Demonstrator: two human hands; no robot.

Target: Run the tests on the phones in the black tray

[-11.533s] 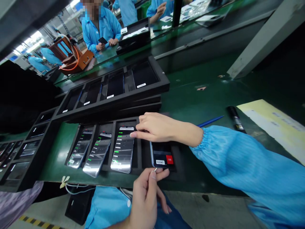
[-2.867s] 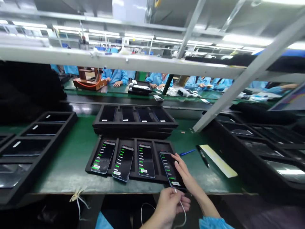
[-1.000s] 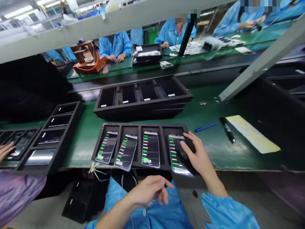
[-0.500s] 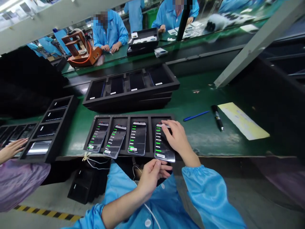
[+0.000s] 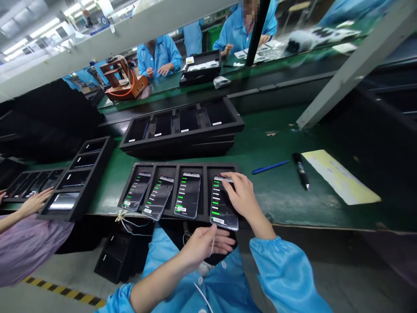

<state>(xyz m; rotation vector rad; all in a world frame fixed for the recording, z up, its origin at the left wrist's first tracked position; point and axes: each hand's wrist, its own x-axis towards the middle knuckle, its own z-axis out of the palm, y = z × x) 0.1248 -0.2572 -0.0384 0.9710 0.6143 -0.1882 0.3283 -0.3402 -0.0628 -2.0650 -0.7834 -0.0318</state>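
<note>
Screen text on the rightmost phone (image 5: 223,208) is being shown too small to be read; only green and white lines are being made out. Its top right corner is being covered by the right hand (image 5: 243,196), whose fingers are being laid flat and loosely spread on the glass, nothing being clamped. The phone is being kept in the last slot of the black tray (image 5: 182,167), its near end being poked out past the tray's front edge, just above the left hand (image 5: 205,243). A thin white cable (image 5: 212,246) is being pinched between the left thumb and fingers; its plug tip is being hidden by the hand, so contact with the phone cannot be told. The cable's lower run is being lost against the blue smock. Three other lit phones (image 5: 163,201) are being held in the tray's remaining slots. A blue pen (image 5: 270,166) and black marker (image 5: 301,171) are being left on the green surface (image 5: 280,195), well apart to the right. A co-worker's hand (image 5: 34,202) is being cut off at the left edge.
</note>
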